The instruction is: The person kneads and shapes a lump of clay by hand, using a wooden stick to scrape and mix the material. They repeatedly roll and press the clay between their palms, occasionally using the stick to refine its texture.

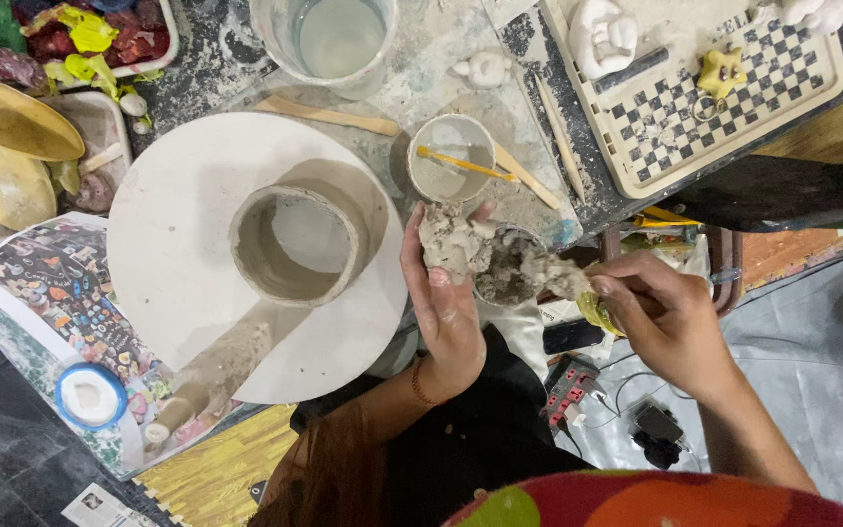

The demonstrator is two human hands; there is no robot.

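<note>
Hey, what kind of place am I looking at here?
Probably a pottery or clay craft workspace: a round white board carries a hollow grey clay cylinder, the left hand holds a lump of wet grey clay, and a small slip cup stands nearby.

A lumpy grey-white piece of wet clay (pixel 453 239) lies in the cupped palm of the left hand (pixel 446 303), rough and uneven. At its 3 o'clock, a darker, muddier wad of grey clay (pixel 539 273) stretches sideways from it, touching it, its far end pinched by the fingertips of the right hand (pixel 661 312).
</note>
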